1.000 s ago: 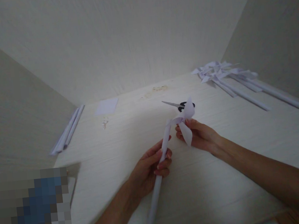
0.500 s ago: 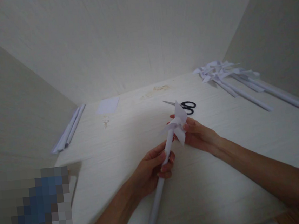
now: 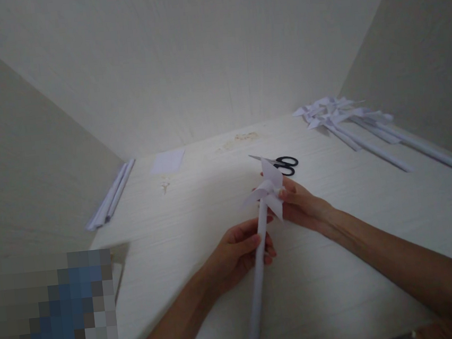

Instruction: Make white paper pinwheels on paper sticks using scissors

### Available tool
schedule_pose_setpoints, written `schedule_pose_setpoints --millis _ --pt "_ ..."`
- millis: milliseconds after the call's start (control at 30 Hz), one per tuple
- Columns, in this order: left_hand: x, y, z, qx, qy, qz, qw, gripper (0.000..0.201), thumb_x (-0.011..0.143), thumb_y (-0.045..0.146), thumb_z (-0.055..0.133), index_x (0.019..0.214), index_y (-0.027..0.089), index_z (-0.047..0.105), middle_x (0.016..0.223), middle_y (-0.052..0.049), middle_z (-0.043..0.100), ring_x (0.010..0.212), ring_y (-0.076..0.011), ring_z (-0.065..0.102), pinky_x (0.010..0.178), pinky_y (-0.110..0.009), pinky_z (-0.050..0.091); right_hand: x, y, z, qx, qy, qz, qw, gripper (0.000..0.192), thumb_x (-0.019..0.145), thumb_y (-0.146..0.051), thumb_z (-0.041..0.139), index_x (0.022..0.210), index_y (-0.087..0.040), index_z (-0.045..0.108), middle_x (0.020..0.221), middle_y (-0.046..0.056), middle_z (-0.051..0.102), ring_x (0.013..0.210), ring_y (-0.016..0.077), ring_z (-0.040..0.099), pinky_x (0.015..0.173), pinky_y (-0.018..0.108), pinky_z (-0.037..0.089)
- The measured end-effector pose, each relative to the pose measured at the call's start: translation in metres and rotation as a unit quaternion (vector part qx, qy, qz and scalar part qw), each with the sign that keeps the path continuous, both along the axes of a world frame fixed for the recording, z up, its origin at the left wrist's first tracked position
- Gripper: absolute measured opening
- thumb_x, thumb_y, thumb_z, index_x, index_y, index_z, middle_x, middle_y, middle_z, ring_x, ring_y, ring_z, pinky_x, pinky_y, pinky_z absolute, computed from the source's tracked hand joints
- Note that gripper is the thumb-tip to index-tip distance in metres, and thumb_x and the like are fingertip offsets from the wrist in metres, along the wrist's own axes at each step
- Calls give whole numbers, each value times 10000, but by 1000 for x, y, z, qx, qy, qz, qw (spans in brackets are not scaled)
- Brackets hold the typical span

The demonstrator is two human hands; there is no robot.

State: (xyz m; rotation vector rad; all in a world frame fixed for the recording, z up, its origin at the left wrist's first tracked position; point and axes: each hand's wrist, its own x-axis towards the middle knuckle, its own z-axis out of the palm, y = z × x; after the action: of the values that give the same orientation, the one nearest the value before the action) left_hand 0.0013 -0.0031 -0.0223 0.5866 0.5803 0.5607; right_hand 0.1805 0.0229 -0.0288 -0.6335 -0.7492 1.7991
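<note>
A white paper pinwheel on a rolled paper stick is held above the table in both hands. My left hand is closed around the upper stick, thumb on top and fingers behind it. At the blades' right side, my right hand grips the pinwheel head; some of its fingers are hidden behind the paper. Just beyond the head lie scissors with black handles, their blades pointing left and partly covered by a paper blade.
Several paper pinwheels with sticks are piled at the back right. Rolled paper sticks lie along the left wall, near a square paper sheet. Walls enclose the table at the back and sides. A blurred-out area covers the lower left.
The stick's lower end has swung right, so the pinwheel stands more upright in view. My left hand has shifted slightly right with looser lower fingers; the right hand stays at the blades.
</note>
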Motion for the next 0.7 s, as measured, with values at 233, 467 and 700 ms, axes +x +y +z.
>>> schedule_pose_setpoints --millis 233,467,700 --pt "-3 1 -4 21 -23 27 999 252 689 137 634 940 118 629 713 -54 621 647 -116 596 631 -222 449 6 3 9 16 5 -32 999 721 479 -369 783 1116 -356 446 947 -6 609 797 150 585 713 313 455" --pt "-5 7 -1 73 -36 186 979 225 631 124 681 850 145 636 727 -38 654 713 -118 601 695 -218 445 7 -9 26 144 -340 -99 924 208 626 -288 704 748 -189 569 758 24 643 699 143 589 669 293 451" --pt "-6 9 -1 100 -31 262 959 228 623 128 683 839 163 619 779 -26 673 767 -124 609 778 -253 437 -27 -56 33 196 -559 -16 806 171 653 -250 651 725 -183 511 683 27 609 584 152 576 542 294 471"
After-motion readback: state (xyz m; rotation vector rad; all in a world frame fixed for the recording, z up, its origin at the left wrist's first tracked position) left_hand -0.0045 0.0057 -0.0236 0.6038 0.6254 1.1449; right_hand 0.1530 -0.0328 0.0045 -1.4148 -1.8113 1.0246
